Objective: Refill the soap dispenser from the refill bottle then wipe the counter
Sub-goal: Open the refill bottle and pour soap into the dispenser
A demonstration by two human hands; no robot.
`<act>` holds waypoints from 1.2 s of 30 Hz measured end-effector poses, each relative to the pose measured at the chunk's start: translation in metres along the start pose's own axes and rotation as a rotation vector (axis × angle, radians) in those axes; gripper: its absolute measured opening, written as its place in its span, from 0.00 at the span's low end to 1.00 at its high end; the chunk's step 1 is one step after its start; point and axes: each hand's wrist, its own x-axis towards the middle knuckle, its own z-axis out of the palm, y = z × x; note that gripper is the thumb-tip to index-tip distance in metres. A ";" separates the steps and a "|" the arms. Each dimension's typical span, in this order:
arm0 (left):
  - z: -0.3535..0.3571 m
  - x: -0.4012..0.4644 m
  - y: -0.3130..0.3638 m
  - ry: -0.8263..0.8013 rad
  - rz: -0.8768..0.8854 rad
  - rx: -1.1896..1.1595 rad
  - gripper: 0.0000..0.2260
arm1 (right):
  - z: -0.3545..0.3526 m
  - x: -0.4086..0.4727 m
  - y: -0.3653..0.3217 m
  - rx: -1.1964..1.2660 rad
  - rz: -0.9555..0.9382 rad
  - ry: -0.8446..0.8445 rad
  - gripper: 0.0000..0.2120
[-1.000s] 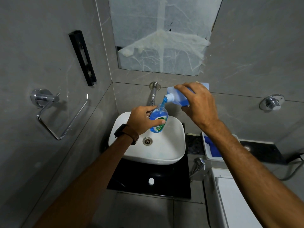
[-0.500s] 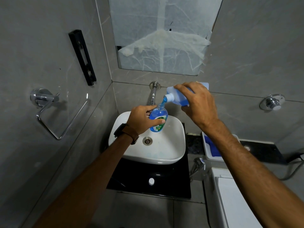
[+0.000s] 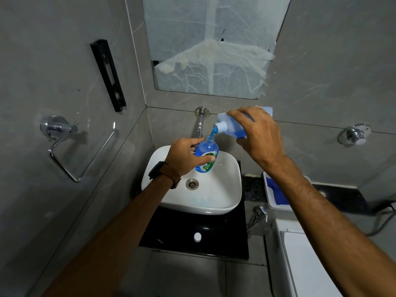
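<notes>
While my right hand (image 3: 260, 139) tips the refill (image 3: 240, 127) and my left hand (image 3: 185, 156) grips the dispenser (image 3: 206, 154) mid-frame over the sink (image 3: 227, 202), it looks nearly full; overflow threatens.

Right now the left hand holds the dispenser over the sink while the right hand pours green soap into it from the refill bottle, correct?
Not quite: the soap is blue, not green, as the head view shows. The rest holds: the left hand holds the dispenser over the sink while the right hand pours from the refill bottle.
</notes>
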 end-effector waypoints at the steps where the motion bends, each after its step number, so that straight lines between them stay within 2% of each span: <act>1: 0.000 0.000 0.000 -0.001 0.000 0.000 0.26 | 0.000 0.000 0.000 0.001 -0.001 0.001 0.31; 12: -0.001 -0.002 0.002 0.000 -0.021 -0.024 0.27 | -0.001 0.000 -0.004 0.013 -0.002 0.001 0.30; 21: -0.002 -0.002 0.004 0.009 -0.030 -0.027 0.27 | 0.001 -0.009 -0.012 0.120 0.007 -0.025 0.28; 26: -0.002 -0.011 -0.003 0.026 -0.051 -0.015 0.25 | 0.011 -0.024 -0.011 0.362 0.211 -0.089 0.38; 30: 0.000 -0.028 -0.016 -0.003 -0.022 0.060 0.24 | 0.030 -0.046 -0.014 0.546 0.374 -0.096 0.35; 36: 0.006 -0.067 -0.052 -0.051 -0.219 0.062 0.26 | 0.058 -0.093 -0.025 0.798 0.601 -0.200 0.38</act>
